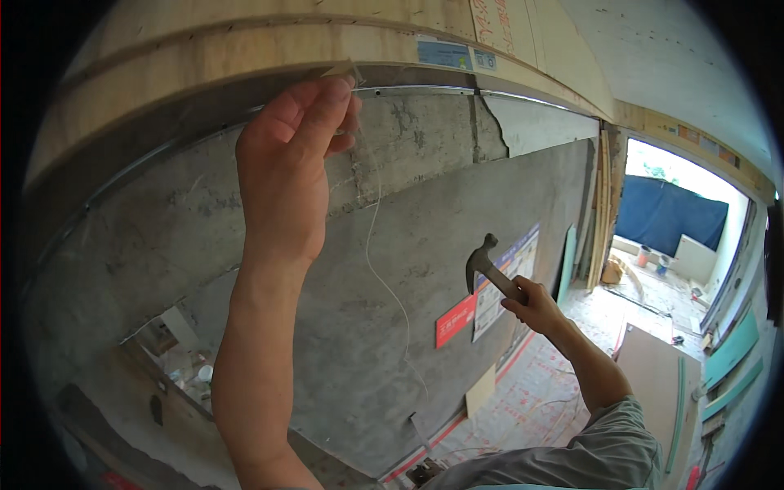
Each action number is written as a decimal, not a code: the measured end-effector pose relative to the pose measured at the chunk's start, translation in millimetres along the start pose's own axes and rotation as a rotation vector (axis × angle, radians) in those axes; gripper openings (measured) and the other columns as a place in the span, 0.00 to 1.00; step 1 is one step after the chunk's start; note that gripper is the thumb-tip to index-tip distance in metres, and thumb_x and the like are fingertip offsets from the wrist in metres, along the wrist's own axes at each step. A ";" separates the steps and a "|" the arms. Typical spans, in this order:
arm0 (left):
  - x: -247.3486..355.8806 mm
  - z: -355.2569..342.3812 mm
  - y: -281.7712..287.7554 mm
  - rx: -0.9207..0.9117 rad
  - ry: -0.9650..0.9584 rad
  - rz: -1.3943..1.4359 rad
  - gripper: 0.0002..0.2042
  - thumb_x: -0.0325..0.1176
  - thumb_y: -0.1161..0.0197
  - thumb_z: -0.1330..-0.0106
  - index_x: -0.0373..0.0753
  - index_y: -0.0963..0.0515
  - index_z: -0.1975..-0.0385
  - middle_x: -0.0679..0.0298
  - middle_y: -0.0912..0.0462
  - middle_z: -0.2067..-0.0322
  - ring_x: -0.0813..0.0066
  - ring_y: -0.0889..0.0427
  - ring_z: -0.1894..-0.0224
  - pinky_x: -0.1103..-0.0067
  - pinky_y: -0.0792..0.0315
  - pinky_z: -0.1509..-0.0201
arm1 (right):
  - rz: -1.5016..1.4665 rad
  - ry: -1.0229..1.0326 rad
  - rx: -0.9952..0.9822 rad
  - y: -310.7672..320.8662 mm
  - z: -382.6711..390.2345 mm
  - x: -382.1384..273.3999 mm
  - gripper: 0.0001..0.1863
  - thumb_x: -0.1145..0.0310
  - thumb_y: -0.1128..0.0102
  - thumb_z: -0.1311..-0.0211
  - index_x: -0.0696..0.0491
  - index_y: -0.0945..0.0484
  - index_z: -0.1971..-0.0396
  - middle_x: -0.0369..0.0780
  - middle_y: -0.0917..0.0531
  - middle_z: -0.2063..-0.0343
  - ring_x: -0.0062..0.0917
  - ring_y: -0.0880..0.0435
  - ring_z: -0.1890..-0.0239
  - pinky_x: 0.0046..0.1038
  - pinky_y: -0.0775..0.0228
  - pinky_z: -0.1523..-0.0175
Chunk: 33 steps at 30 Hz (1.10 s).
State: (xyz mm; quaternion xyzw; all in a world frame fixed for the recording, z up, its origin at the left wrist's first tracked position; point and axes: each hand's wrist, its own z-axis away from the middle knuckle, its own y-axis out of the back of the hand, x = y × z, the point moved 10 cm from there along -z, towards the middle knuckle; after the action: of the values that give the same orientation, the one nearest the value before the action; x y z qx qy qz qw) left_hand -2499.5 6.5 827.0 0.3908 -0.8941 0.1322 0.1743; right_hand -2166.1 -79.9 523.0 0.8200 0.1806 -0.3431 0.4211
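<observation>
My left hand point(286, 163) is raised to the lower edge of a plywood board point(245, 47) overhead. Its thumb and fingers are pinched together on a thin pale string point(407, 325), which dangles in a loose curve down in front of the grey wall. A small pale piece sticks up at the fingertips, too small to name. Lower and to the right, my right hand point(536, 307) is closed around the handle of a claw hammer point(500, 279). The hammer's head is up, apart from the wall and the board.
Behind my hands stands a bare concrete wall point(359, 327), with a metal strip point(416, 88) along its top and a red sign point(455, 321) on it. Plastic sheeting point(531, 400) covers the floor. A doorway point(678, 188) opens at the right, near leaning boards point(731, 351).
</observation>
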 end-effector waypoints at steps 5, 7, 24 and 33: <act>-5.2 -5.2 -6.7 0.023 0.038 0.049 0.10 0.39 0.36 0.33 0.39 0.18 0.62 0.67 0.17 0.67 0.80 0.22 0.64 0.79 0.31 0.55 | -0.006 0.001 -0.036 -9.7 2.6 10.9 0.15 0.62 0.33 0.41 0.57 0.27 0.66 0.39 0.25 0.84 0.24 0.27 0.81 0.32 0.36 0.74; -2.6 -7.3 -10.3 0.015 0.055 0.049 0.10 0.38 0.37 0.33 0.38 0.19 0.60 0.66 0.17 0.65 0.79 0.22 0.63 0.78 0.30 0.53 | -0.030 0.020 -0.026 -12.4 2.8 14.0 0.15 0.63 0.33 0.41 0.58 0.27 0.67 0.40 0.25 0.83 0.23 0.27 0.80 0.32 0.36 0.73; -2.4 -14.4 1.8 0.233 0.176 -0.088 0.09 0.36 0.35 0.38 0.39 0.21 0.64 0.64 0.19 0.66 0.76 0.23 0.64 0.73 0.30 0.56 | -0.107 -0.018 -0.070 -43.9 5.8 55.7 0.15 0.64 0.32 0.42 0.58 0.26 0.65 0.42 0.23 0.81 0.27 0.24 0.78 0.32 0.34 0.70; 11.3 -27.9 3.7 0.149 0.007 -0.094 0.08 0.31 0.34 0.38 0.34 0.20 0.65 0.61 0.20 0.66 0.73 0.22 0.62 0.67 0.27 0.51 | -0.098 -0.037 -0.086 -63.6 -2.2 71.8 0.16 0.63 0.31 0.44 0.57 0.25 0.65 0.43 0.25 0.82 0.30 0.25 0.79 0.33 0.35 0.70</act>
State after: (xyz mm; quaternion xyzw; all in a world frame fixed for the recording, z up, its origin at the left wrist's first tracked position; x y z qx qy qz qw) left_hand -2503.6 12.0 856.5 0.4439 -0.8618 0.1914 0.1541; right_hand -2152.2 -40.7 436.6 0.7848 0.2273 -0.3702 0.4421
